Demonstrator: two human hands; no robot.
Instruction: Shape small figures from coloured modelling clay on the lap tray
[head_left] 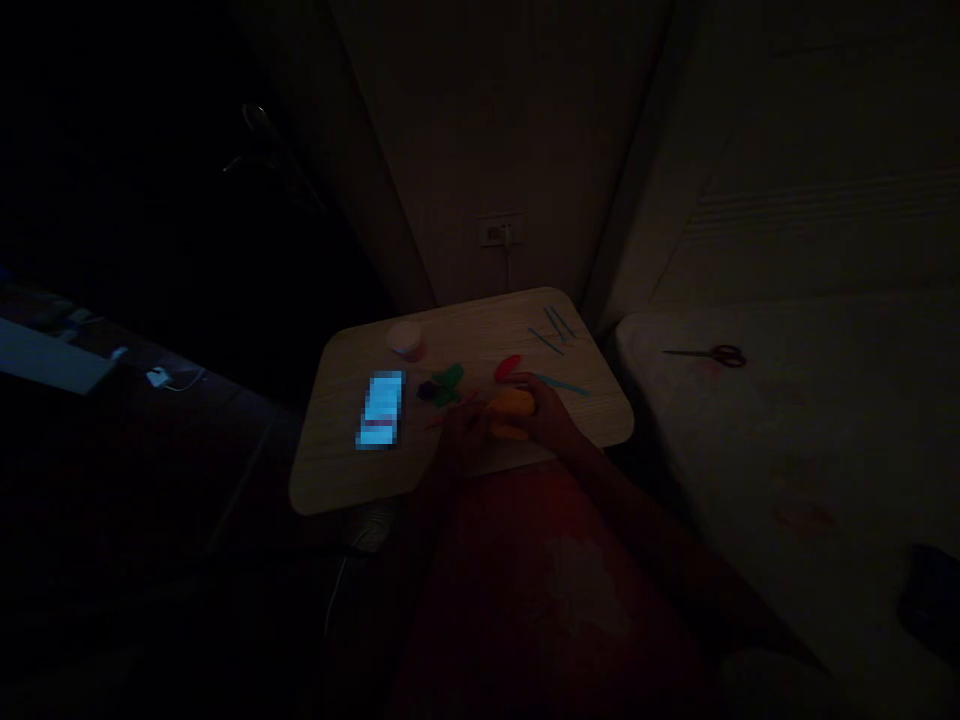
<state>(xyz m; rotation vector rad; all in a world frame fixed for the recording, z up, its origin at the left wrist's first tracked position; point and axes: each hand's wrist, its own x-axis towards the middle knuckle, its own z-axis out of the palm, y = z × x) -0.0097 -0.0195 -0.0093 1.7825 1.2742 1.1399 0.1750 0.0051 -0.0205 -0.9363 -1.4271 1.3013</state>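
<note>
A yellow-orange lump (513, 404), its kind not clear in the dim light, is held over the table's near side. My right hand (546, 408) wraps round it from the right, fingers closed. Against its left side is my left hand (463, 430), fingers curled together; the darkness hides what they pinch. Just beyond the lump lies a red oval piece (508, 368). Green leaf-like pieces (450, 377) and a small dark purple piece (427, 391) lie past my left hand. A thin teal stick (564, 384) stretches out beyond my right hand.
The small wooden table (330, 470) also bears a lit phone (381, 410), a pale round tub (406, 340) and several teal sticks (553, 325). Scissors (724, 355) lie on a pale bed-like surface to the right. A plugged-in wall socket (500, 232) is behind.
</note>
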